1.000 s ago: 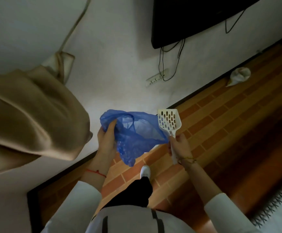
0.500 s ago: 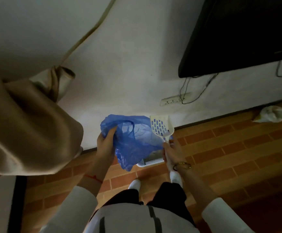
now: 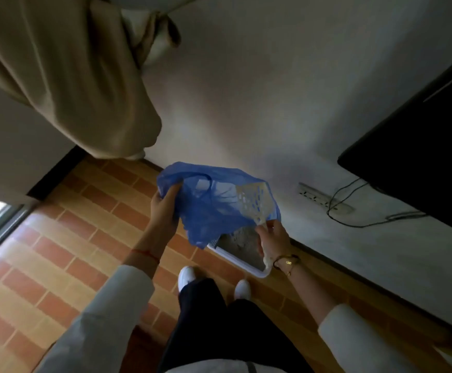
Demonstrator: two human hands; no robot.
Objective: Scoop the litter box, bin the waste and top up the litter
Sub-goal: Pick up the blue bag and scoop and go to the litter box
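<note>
Head view: the blue plastic bag (image 3: 214, 211) is held open above the litter box (image 3: 242, 250) — its rim gripped by the left hand (image 3: 164, 208), while the white slotted scoop (image 3: 254, 201) is grasped by the right hand (image 3: 272, 239), its head inside the bag. The box lies on the brick-patterned floor (image 3: 90, 224) against the wall (image 3: 246, 103).

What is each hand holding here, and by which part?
Left hand grips the blue bag at its rim; right hand holds the scoop by its handle.
</note>
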